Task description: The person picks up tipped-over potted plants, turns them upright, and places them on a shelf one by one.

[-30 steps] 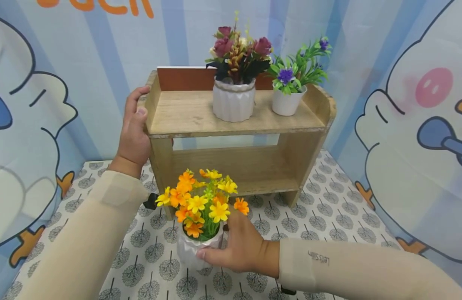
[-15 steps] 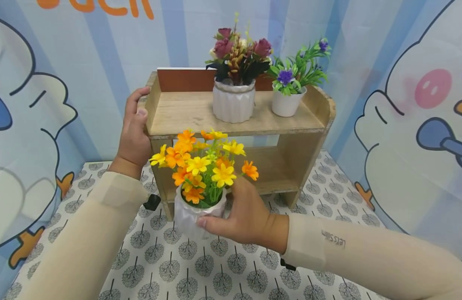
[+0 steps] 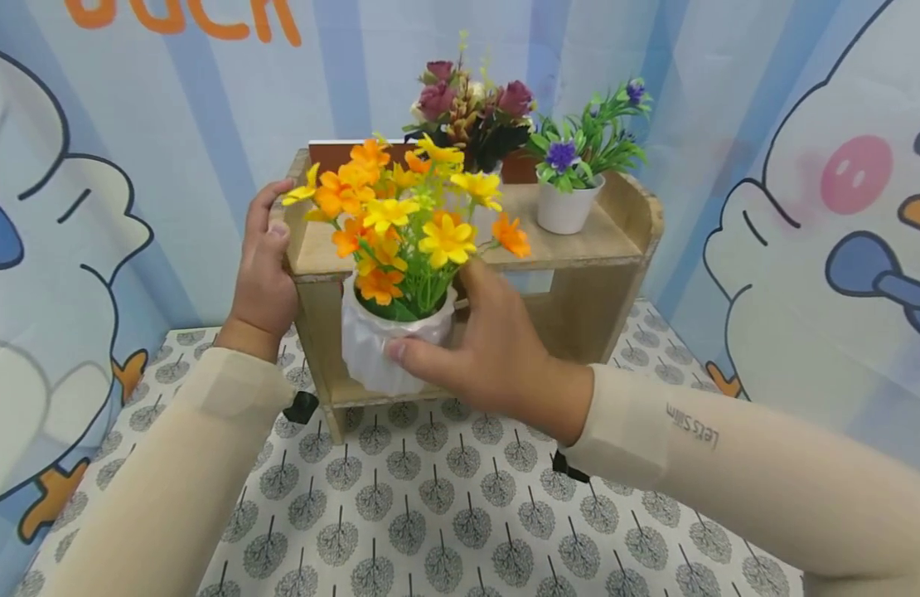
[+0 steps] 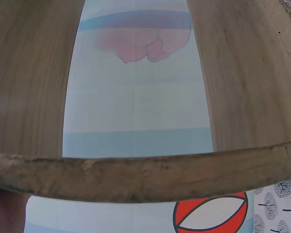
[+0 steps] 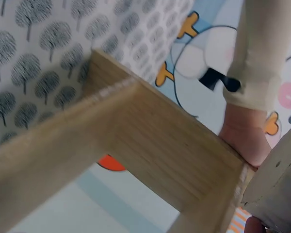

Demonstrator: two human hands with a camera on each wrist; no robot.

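Observation:
My right hand (image 3: 497, 348) grips a white ribbed flower pot (image 3: 381, 352) by its right side, thumb across the front. Orange and yellow artificial flowers (image 3: 400, 215) rise from it. The pot is lifted above the table, in front of the wooden shelf (image 3: 617, 257), and its blooms overlap the top board in the head view. My left hand (image 3: 262, 274) holds the shelf's left side panel near its top. In the right wrist view the pot's base (image 5: 276, 179) shows at the right edge. The left wrist view looks through the shelf frame (image 4: 136, 177).
On the shelf's top stand a pot of dark red roses (image 3: 478, 116), partly hidden behind the yellow blooms, and a small white pot with purple flowers (image 3: 568, 203). A tree-print cloth (image 3: 430, 514) covers the table. Behind hangs a cartoon duck backdrop (image 3: 773, 249).
My right hand has raised the flower pot from low over the cloth up to the shelf's front, near the top board's height. The left hand has stayed on the side panel.

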